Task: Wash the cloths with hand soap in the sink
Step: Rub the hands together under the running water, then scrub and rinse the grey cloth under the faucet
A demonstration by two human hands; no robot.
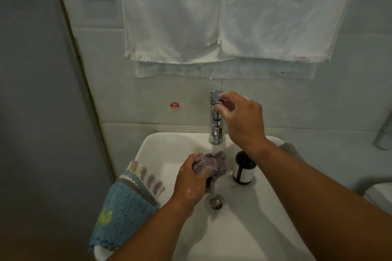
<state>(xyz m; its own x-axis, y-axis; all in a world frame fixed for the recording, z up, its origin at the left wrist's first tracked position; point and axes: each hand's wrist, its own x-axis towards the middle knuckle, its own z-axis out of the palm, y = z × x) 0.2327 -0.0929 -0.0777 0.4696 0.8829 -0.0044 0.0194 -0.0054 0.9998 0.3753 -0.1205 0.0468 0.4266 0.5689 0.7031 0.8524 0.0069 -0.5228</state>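
Left grip point(191, 182) clenched round purple cloth point(214, 163) under tap point(215, 125); right grip point(239, 121) pinches its lever. I judge this one mid-wash; blue cloth point(123, 212), left rim, not yet done.

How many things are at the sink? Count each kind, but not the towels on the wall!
Cloths: 3 (purple cloth, blue cloth, grey cloth, which is partly behind an arm)
Bottles: 1 (bottle)
Taps: 1 (tap)
Total: 5
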